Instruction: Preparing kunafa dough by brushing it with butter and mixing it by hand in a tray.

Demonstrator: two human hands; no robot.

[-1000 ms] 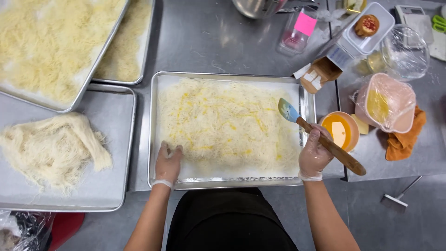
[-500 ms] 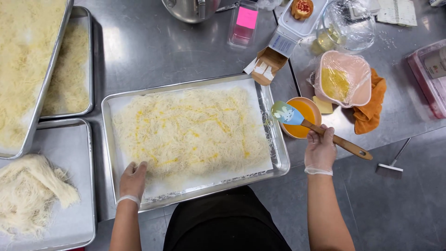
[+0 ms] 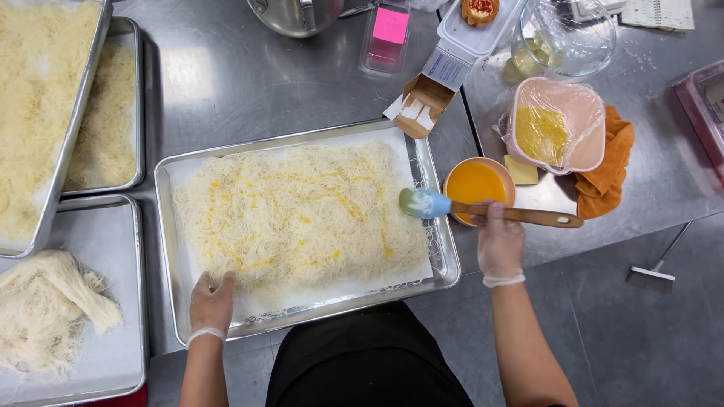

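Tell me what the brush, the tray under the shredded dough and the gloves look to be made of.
Brush: wooden handle, brown with visible grain; pale blue head, likely silicone, smooth and matte.
Tray: bare metal, probably aluminium or steel, dull grey sheen on the rim.
Gloves on the left hand and right hand: thin clear plastic, skin showing through.

Steel table (image 3: pixel 249 83), baking trays (image 3: pixel 445 260), orange bowl (image 3: pixel 475 181), cloth (image 3: pixel 607 177)

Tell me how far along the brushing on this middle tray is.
Done: yellow streaks already cross the shredded pastry in the middle tray. In hand: the right hand holds the brush by the orange bowl; the left hand steadies the pastry's near corner. Left: pale, uncoated strands between the streaks.
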